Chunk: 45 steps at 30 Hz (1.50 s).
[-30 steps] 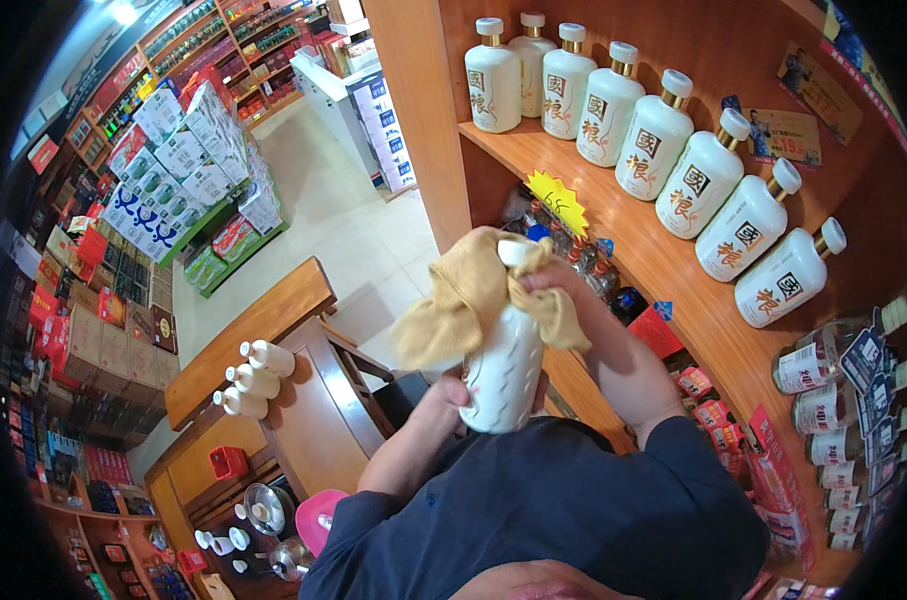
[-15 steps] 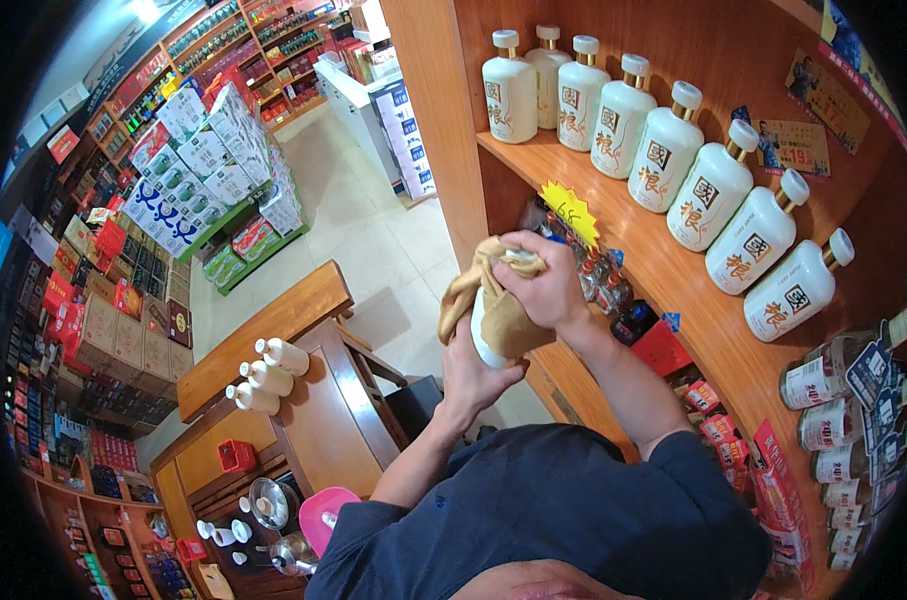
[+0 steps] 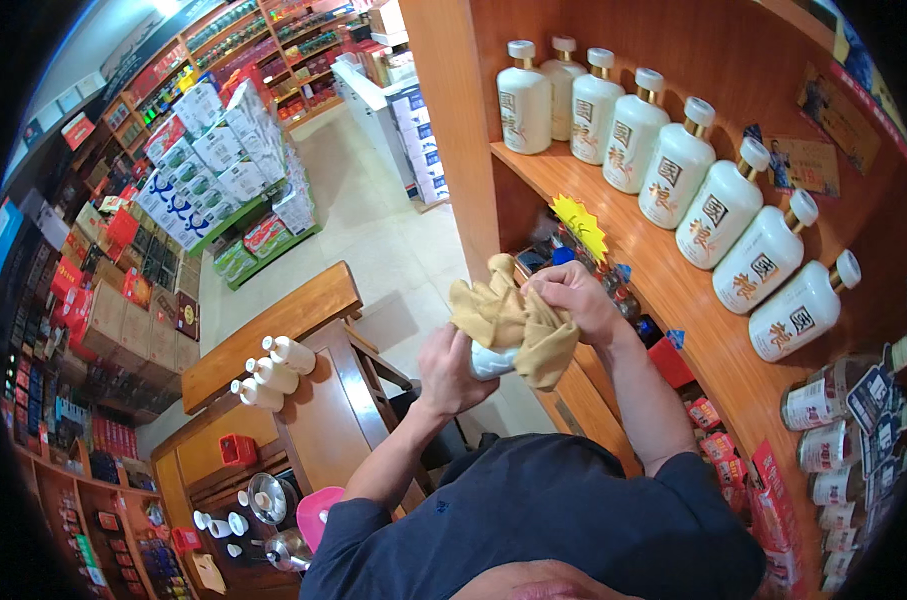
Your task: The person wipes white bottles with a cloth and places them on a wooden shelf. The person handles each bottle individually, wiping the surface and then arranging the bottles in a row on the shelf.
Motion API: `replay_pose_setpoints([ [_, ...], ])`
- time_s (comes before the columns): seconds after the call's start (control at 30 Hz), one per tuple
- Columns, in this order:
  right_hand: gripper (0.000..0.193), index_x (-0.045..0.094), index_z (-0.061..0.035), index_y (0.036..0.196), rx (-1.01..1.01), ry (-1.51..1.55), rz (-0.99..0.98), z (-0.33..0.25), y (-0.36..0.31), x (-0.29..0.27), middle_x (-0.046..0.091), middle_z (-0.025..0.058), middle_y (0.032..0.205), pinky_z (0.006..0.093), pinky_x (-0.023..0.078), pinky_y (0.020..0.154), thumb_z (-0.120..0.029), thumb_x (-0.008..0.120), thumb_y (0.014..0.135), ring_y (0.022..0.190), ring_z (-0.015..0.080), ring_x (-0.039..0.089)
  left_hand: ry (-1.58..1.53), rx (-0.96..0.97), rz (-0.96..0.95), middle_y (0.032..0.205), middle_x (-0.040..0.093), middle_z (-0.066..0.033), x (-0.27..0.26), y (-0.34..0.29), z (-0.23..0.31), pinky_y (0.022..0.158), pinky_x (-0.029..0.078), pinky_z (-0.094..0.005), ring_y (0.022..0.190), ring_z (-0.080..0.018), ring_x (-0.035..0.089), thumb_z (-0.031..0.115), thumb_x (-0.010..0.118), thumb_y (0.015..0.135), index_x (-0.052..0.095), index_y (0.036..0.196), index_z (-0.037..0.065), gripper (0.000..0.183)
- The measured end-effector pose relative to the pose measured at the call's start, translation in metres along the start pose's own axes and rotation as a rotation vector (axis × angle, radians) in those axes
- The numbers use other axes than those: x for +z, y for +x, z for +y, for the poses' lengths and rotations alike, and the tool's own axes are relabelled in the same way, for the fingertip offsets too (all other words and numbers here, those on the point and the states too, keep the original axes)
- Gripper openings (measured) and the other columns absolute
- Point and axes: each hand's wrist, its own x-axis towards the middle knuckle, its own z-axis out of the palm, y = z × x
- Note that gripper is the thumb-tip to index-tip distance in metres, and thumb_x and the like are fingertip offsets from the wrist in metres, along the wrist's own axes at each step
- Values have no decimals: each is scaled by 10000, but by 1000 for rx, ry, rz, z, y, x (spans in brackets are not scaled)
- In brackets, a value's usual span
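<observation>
My left hand (image 3: 447,372) is wrapped round a white bottle (image 3: 490,363), held tilted in front of my chest. A tan cloth (image 3: 545,349) drapes over the bottle in loose folds and hides most of it. My right hand (image 3: 579,303) pinches the cloth on the right side. Beyond my right arm, a row of white bottles (image 3: 674,178) with dark and orange lettering stands on a wooden shelf (image 3: 613,222). A yellow starburst tag (image 3: 579,228) sticks out at the shelf's front edge.
Three cream bottles (image 3: 271,373) stand on a wooden table (image 3: 325,425) at my left, by a red basket (image 3: 238,450) and a pink chair back (image 3: 316,517). A wooden bench (image 3: 273,335) lies beyond. Glass jars (image 3: 818,405) line the lower right. Stacked cartons (image 3: 213,165) rise far left.
The cloth has been turned and spread over the bottle, its folds now hanging to the right. My right hand has moved right and down, while my left hand has shifted slightly left.
</observation>
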Motion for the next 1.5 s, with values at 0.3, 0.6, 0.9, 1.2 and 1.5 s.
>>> replay_pose_setpoints([
  [0.3, 259, 698, 60, 867, -444, -416, 536, 12, 23, 43, 629, -9, 728, 246, 446, 615, -171, 688, 984, 700, 53, 528, -747, -535, -229, 1141, 658, -117, 15, -7, 18, 950, 514, -380, 1057, -233, 637, 182, 902, 570, 492, 1361, 21, 905],
  [0.6, 249, 715, 68, 1113, -648, -609, 689, 34, 2, 53, 735, 149, 1017, 316, 528, 852, -138, 677, 978, 948, 202, 675, -1002, -668, -263, 1157, 631, -69, 6, -11, 34, 971, 499, -359, 1062, -192, 613, 100, 872, 584, 485, 1384, 25, 892],
  [0.9, 665, 494, 0, 1358, -232, -319, 375, 25, -23, 70, 640, 117, 1158, 381, 523, 893, -460, 719, 933, 1026, 208, 636, -940, -523, -69, 1158, 615, -95, 9, -2, 39, 911, 534, -350, 1023, -184, 622, 178, 889, 603, 430, 1348, 8, 892],
  [1.2, 244, 697, -43, 1040, -301, -35, 615, 24, -6, 57, 684, 24, 886, 284, 499, 707, -230, 540, 1046, 794, 121, 629, -1397, -576, -228, 1064, 662, -71, -6, 4, 43, 864, 532, -327, 958, -165, 646, 238, 883, 585, 530, 1312, 0, 842],
  [1.5, 665, 651, 41, 1213, -729, -559, 337, 34, -83, 94, 582, 206, 1213, 531, 396, 1041, -552, 662, 913, 1219, 389, 535, -1485, -652, 31, 1385, 573, -211, 8, -4, 28, 1090, 488, -458, 1251, -328, 603, 699, 347, 989, 398, 1474, -12, 862],
])
